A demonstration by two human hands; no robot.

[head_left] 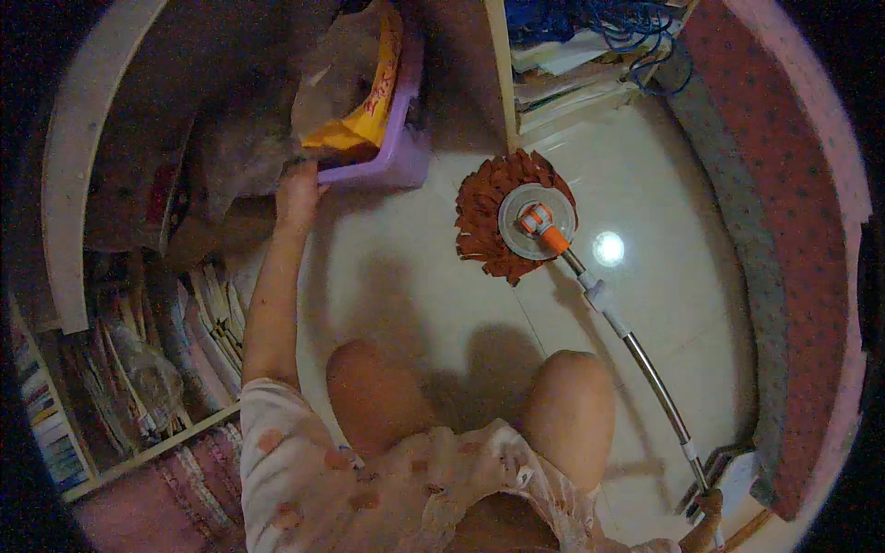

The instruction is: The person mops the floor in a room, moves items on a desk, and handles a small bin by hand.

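My left hand is closed on the near corner of a purple plastic bin at the upper left. Inside the bin are a yellow-orange package and crumpled clear plastic. At the lower right, my right hand is wrapped round the upper end of a mop's metal handle. The mop head, with reddish-brown strips and a round grey plate, lies spread on the floor just right of the bin. An orange joint links the plate to the handle.
Pale glossy tiles cover the floor around my bent knees. Books and papers fill a shelf on the left. Blue cords hang over a paper-filled shelf at the top. A red and grey patterned padded edge runs down the right.
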